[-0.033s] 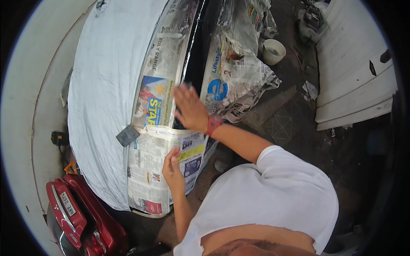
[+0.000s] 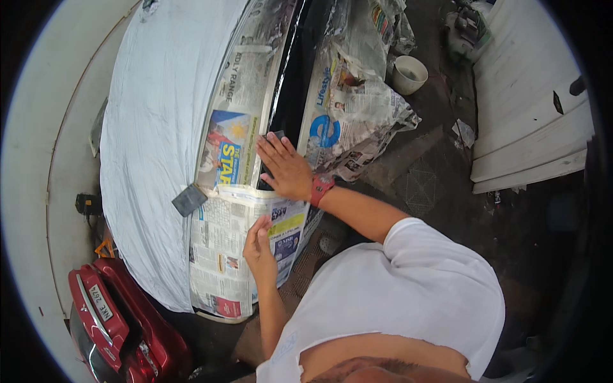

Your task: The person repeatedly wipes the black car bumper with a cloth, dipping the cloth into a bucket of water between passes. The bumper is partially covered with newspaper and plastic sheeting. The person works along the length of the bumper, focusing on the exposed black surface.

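Observation:
A long glossy black car panel (image 2: 290, 96) runs between strips of newspaper masking (image 2: 220, 255). My right hand (image 2: 287, 169), with a red watch on its wrist, lies flat on the panel's near end, fingers stretched out. The edge of a dark grey pad (image 2: 276, 135) shows past its fingertips; the rest is hidden under the hand. Closer to me, my left hand (image 2: 260, 249) is closed at the masked edge, thumb against the fingers. Whether anything is between them is hidden. A second dark grey block (image 2: 189, 200) rests left of the hands, where newspaper meets the pale cover.
A pale cloth cover (image 2: 150, 159) drapes the vehicle on the left. Loose newspaper and plastic sheeting (image 2: 367, 112) hang off the right side. Beyond stand a white bucket (image 2: 408, 75) and a white panel (image 2: 530, 121). A red car tailgate (image 2: 121, 319) sits at lower left.
My right hand has come slightly nearer and settled flat, its fingers sharper now than in the blurred earlier frame. The left hand has barely moved.

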Demonstrator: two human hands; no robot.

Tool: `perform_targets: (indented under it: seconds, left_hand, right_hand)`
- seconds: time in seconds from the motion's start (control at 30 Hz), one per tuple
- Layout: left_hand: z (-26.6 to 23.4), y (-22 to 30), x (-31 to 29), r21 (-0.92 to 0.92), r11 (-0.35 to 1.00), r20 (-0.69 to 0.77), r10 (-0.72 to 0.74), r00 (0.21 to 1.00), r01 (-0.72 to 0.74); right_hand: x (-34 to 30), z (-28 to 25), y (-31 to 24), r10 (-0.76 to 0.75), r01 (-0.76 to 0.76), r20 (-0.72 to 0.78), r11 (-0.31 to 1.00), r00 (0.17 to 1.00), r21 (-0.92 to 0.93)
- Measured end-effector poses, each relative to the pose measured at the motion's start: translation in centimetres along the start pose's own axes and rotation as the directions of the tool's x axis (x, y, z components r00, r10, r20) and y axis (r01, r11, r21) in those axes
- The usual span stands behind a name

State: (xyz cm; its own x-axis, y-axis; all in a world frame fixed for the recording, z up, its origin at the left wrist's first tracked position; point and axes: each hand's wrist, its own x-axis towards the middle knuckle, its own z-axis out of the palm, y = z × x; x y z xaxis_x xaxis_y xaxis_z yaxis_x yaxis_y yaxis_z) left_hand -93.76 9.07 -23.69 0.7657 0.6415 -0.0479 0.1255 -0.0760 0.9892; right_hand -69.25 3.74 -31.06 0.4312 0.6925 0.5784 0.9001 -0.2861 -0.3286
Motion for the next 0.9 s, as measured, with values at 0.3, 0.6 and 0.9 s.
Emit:
perform_targets:
  seconds: [0.3,0.6,0.9]
  left_hand:
    - [0.1,0.2,0.3,0.032,0.999,0.006,0.031,0.999,-0.031]
    - [1.5,1.5,3.4,0.073,0.995,0.148,0.056,0.987,-0.068]
    - [1.1,0.3,3.1,0.037,0.999,0.100,0.010,0.995,-0.014]
  right_hand:
    - [15.8,-8.9,16.1,0.130,-0.212,-0.442,0.967,0.888,-0.140]
    - [-0.6,0.3,0.5,0.159,-0.149,-0.083,0.981,0.984,0.123]
    - [2.2,0.2,-0.8,0.366,-0.336,-0.288,0.930,0.885,0.152]
